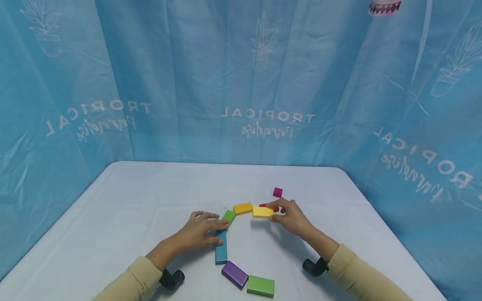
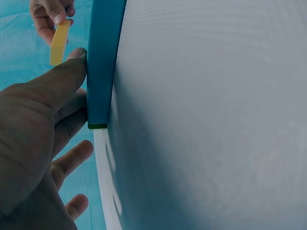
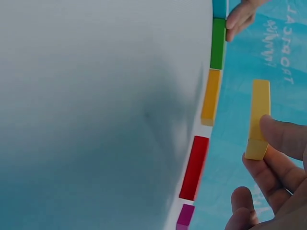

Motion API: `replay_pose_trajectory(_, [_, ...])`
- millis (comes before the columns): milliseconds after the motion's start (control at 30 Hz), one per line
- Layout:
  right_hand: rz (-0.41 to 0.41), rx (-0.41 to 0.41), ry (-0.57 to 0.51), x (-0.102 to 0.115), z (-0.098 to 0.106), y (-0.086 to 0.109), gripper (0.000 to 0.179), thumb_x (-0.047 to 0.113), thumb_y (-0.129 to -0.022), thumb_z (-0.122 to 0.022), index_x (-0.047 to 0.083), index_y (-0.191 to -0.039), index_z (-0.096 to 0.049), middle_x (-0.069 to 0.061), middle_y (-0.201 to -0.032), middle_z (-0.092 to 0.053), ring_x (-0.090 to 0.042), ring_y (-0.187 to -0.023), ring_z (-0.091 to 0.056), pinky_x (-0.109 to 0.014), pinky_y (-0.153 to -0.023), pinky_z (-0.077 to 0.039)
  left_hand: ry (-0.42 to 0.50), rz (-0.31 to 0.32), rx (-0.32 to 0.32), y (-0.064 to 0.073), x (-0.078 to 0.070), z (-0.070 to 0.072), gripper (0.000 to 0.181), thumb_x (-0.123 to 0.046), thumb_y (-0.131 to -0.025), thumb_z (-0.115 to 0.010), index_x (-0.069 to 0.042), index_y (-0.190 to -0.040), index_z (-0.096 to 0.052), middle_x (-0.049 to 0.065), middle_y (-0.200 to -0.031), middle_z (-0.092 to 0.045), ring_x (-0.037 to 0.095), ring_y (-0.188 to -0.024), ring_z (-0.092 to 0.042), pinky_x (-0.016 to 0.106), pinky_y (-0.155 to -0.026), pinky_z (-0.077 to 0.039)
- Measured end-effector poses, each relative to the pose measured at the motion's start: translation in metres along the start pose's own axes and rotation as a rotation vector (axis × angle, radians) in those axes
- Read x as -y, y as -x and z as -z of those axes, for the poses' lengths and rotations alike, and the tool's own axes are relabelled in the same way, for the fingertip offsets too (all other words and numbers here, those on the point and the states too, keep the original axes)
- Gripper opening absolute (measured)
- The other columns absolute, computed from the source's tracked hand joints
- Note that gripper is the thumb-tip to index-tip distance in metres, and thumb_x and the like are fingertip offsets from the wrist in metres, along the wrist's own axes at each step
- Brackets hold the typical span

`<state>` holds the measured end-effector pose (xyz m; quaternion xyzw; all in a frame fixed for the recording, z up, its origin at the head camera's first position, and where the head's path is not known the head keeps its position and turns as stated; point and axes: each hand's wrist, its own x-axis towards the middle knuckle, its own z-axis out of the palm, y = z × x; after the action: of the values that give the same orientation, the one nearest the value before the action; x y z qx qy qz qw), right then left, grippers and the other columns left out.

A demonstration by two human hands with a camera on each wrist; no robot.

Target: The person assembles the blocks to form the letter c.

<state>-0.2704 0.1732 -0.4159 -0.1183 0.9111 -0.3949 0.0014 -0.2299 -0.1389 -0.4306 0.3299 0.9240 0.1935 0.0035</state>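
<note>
One long blue block (image 1: 221,254), crisp-edged, smooth and faintly glossy, lay on a white table (image 1: 169,179) whose matte surface showed a fine, woven-looking grain. At this block's left side, the person's left hand (image 1: 203,230) was loosely extended and not clenched, its thumb touching the blue top and its fingers reaching across to the narrow green block (image 1: 229,215) that met the far end.

Up and to the right of the blue block, the right hand (image 1: 288,217) pinched a pale yellow block (image 1: 262,212) between thumb and fingers. This flat, oblong piece was held above the table, with a soft shadow below.

Beyond the blue block, slightly right, an orange-yellow block (image 1: 242,208) lay end to end with the narrow green one. Farther right came a red block (image 1: 276,209), partly hidden by the hand in the head view, then a small magenta cube (image 1: 278,192).

Just off the blue block's near end sat a slanted purple block (image 1: 234,274), and right of that a broad green block (image 1: 261,286).

Far behind the blue block hung a creased, slightly shiny blue curtain (image 1: 196,83), printed with white potted plants and mirror-reversed lettering.
</note>
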Motion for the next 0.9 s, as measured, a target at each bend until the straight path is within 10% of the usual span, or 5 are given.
replay_pose_trajectory(900, [-0.054, 0.017, 0.021, -0.024, -0.009, 0.0, 0.03, 0.005, -0.078, -0.078, 0.014, -0.107, -0.072, -0.001, -0.109, -0.062, -0.022, -0.093, -0.048, -0.029, -0.067, -0.05, 0.007, 0.016, -0.002, 0.0, -0.002, 0.0, 0.055, -0.039, -0.086, -0.071, -0.014, -0.133, -0.06, -0.003, -0.136, -0.056, 0.031, -0.129, -0.042, 0.063, -0.103, -0.019])
